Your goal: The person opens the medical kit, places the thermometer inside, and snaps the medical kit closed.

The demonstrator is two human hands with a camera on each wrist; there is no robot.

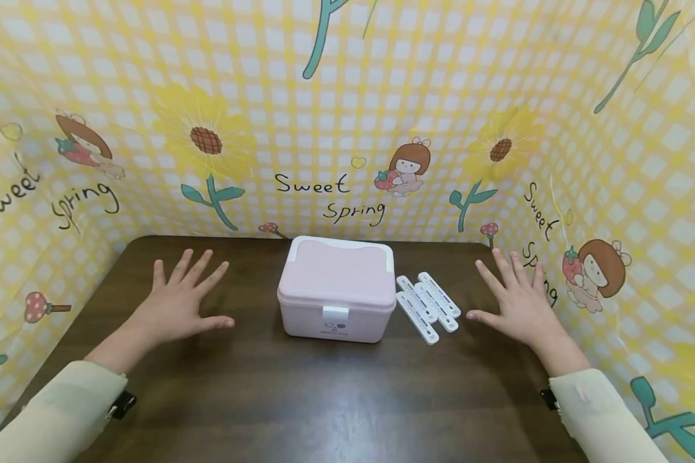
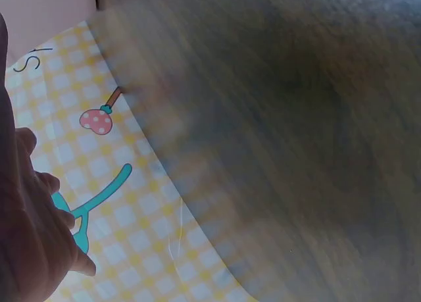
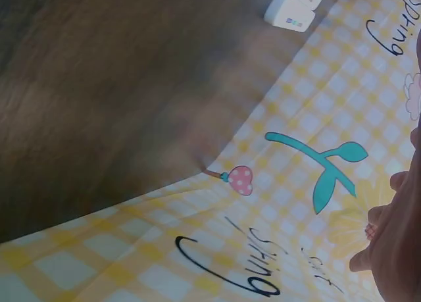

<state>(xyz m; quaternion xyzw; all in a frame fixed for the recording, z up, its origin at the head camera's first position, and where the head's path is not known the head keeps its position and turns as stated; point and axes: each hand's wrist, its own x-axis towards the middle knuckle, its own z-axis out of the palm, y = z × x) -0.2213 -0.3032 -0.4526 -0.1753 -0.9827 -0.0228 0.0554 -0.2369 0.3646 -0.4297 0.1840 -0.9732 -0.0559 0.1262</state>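
My left hand is held out flat toward the left edge of the table, below the back-left corner, with the fingers spread wide and the thumb pointing in toward the middle. My right hand mirrors it by the right edge, close to the back-right corner, fingers fanned out and thumb stretched inward. I have hold of nothing in either hand; I cannot tell exactly how high they are above the wood.

Between them, near the middle of the back edge, stands a pale pink box with its lid closed. White trim runs round the rear of the lid, and a white clasp sits on the front, facing me, above a small dark print. My left wrist view catches a bit of pink in its top corner.

Just beside the box, on the side toward the right edge, lie four white strips. They slant side by side, staggered, with small print along them too fine to read. The tip of my right thumb is near their ends, a narrow gap of dark wood showing between.

Pale sleeves cover my forearms, a black piece at each cuff. Yellow-and-white checked cloth rises beyond the back edge and both side edges, printed with sunflowers and "Sweet Spring".
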